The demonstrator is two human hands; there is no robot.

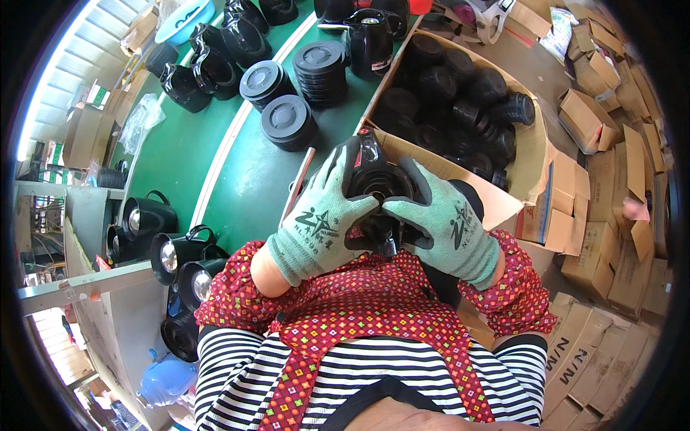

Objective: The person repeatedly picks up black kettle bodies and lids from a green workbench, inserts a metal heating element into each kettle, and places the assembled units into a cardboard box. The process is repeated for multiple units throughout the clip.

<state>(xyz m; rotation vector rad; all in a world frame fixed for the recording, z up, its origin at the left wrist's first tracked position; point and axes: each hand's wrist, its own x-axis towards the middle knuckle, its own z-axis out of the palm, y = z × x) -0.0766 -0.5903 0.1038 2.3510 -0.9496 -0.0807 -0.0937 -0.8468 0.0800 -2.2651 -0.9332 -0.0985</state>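
Head camera view, looking down at two hands in pale green knit gloves with dark grey fingertips. Left hand (320, 219) wraps its fingers over the left side of a glossy black kettle body (374, 179), gripping it. Right hand (442, 223) is curled against the right side of the same part, index finger reaching in toward its round middle. Both forearms rise from the lower edge in red patterned sleeve covers, wrists bent inward so the gloves nearly meet. Held close to the chest, the part sits just above the near edge of a green work table (237, 179). Its lower half is hidden behind the gloves. Behind it stands an open cardboard box (532, 154) of similar black parts. Stacks of round black lids (287, 122) sit further up the table.
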